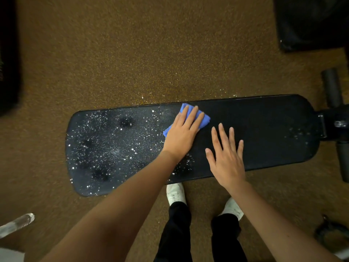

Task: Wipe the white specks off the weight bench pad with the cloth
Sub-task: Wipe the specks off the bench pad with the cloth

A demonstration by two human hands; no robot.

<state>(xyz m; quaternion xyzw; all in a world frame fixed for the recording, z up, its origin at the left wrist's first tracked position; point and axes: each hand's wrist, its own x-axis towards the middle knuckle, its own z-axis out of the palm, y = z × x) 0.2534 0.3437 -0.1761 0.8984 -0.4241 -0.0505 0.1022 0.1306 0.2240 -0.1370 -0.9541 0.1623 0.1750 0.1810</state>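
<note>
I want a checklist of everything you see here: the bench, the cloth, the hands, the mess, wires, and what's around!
Surface: black bench pad, white specks thick on its left half, right half mostly wiped.
Job's things: blue cloth flat on the pad.
Clutter: specks spilled on brown carpet.
Hands: left hand presses the cloth; right hand open on or just over the pad.
Cables: nothing seen.
Surroundings: foam rollers, white shoes.

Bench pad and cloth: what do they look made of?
Bench pad: probably vinyl or faux leather, black with a fine pebbled grain and slight sheen. Cloth under the left hand: soft blue fabric, matte, folded, possibly microfibre.
</note>
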